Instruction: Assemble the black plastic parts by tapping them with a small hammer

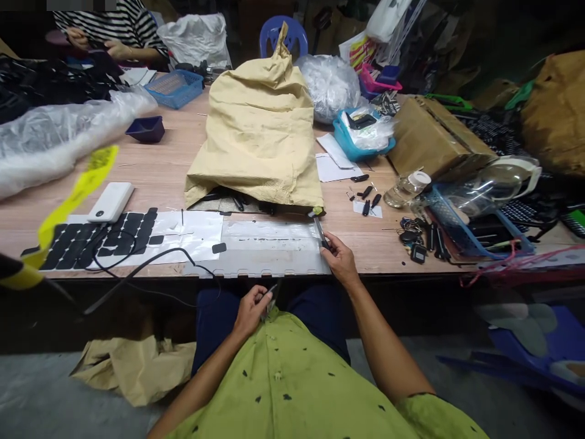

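My right hand [339,258] rests at the table's near edge, its fingers closed round a thin dark tool [319,228] whose tip lies on a clear plastic sheet [269,239]. Below the table edge, above my lap, my left hand [250,310] is closed on a small slim metal piece [270,294] that I cannot name. A big tan sack [258,131] lies on the wooden table [159,167] just beyond the sheet. To the left, a white sheet [192,235] carries several flat black pads [105,239]; one lone pad [219,248] lies apart.
A white power bank [111,202] with a black cable [150,262] lies left. Yellow tape [73,201] hangs near the camera. Small black parts [368,201], a jar [406,189], blue baskets [475,228] and a cardboard box [427,137] crowd the right. Another person in stripes [114,30] sits far left.
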Demonstrator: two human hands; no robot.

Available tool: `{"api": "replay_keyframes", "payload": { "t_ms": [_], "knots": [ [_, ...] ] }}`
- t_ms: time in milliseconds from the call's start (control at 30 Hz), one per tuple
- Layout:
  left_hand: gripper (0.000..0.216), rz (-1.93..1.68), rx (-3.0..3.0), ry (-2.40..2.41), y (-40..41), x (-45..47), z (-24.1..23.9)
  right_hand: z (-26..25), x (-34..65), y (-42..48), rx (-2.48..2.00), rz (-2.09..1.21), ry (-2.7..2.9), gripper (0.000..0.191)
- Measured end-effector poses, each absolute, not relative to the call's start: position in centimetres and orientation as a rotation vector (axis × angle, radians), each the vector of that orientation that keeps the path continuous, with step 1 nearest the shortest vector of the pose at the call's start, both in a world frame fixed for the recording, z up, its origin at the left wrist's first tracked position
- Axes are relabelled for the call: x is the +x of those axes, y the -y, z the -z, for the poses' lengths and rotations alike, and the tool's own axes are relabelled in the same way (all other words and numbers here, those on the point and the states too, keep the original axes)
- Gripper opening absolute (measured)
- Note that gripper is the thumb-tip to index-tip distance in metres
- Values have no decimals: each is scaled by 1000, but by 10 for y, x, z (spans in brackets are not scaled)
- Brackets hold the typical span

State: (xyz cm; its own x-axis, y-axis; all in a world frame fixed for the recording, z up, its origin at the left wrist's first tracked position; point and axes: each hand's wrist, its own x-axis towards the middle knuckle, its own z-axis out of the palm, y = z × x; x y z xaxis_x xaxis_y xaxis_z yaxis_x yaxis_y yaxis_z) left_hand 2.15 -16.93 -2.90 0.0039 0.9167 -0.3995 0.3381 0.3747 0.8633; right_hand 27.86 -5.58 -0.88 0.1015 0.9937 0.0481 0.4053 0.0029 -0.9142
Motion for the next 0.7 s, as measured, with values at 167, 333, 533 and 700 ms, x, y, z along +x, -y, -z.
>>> {"api": "replay_keyframes", "payload": {
  "t_ms": [167, 333, 533, 700],
  "knots": [
    [41, -186, 1101, -1936, 140, 27, 47, 8, 278, 55, -1518, -878, 1427, 53],
    [18, -156, 1317, -1663, 142, 34, 15, 8, 278, 55, -1530, -877, 1434, 53],
    [32, -624, 1477, -1531, 81, 26, -43, 8, 279, 56, -1536, -871, 1443, 52],
    [21, -870, 1228, -2333, -19, 3, -55, 10, 279, 56, -1522, -889, 1427, 53]
  ]
}}
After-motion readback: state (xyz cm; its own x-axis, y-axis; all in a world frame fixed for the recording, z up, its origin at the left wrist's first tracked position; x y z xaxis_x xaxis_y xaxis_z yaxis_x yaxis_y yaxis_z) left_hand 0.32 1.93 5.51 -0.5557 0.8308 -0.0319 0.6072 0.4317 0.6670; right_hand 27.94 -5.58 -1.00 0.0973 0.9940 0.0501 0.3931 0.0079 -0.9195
